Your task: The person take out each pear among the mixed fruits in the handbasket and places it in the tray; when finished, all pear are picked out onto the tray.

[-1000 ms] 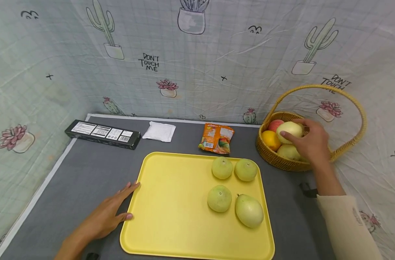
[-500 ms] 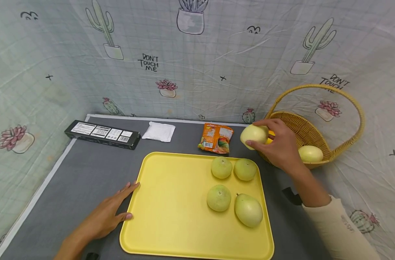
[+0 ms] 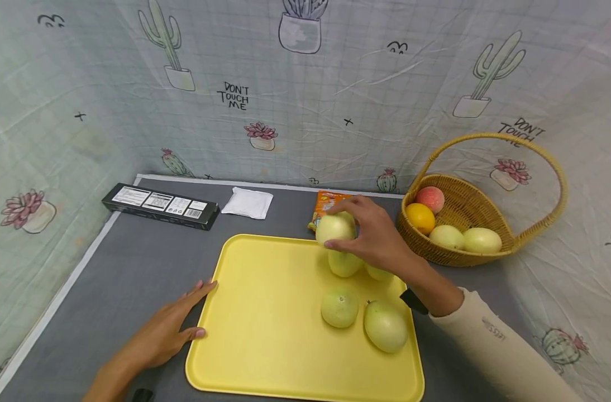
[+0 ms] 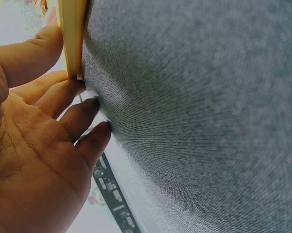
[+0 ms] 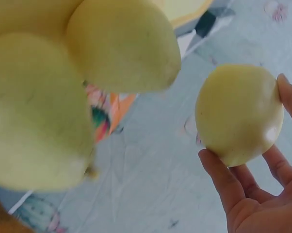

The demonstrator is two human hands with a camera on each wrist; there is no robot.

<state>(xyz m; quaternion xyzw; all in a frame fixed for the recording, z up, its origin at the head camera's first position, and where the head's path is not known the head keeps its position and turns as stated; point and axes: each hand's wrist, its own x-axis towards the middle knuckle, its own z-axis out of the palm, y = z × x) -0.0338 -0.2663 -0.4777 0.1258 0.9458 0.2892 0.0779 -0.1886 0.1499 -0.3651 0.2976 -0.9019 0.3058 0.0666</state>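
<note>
A pale yellow-green round fruit (image 3: pixel 334 228) is held above the back of the yellow tray (image 3: pixel 265 312) by my right hand (image 3: pixel 378 234). In the right wrist view, thumb and fingertips grip this smooth fruit (image 5: pixel 238 114) from its sides. My left hand (image 3: pixel 160 335) touches the tray's left rim with thumb and extended fingers; the left wrist view has the rim (image 4: pixel 72 39) against the thumb. On the tray, a round green fruit (image 3: pixel 339 307) lies beside a pear-shaped one (image 3: pixel 385 326). Two more green fruits behind them are partly hidden by the right hand.
A wicker basket (image 3: pixel 456 259) with a tall handle stands at back right, holding a peach (image 3: pixel 430 199), an orange-yellow fruit (image 3: pixel 420 218) and two pale fruits. Along the back lie a black box (image 3: pixel 160 205), a white packet (image 3: pixel 247 203) and an orange snack bag (image 3: pixel 321 207).
My right hand has lifted the pale yellow-green fruit out of the basket and carried it left over the tray's back edge. My left hand has stayed at the tray's rim.
</note>
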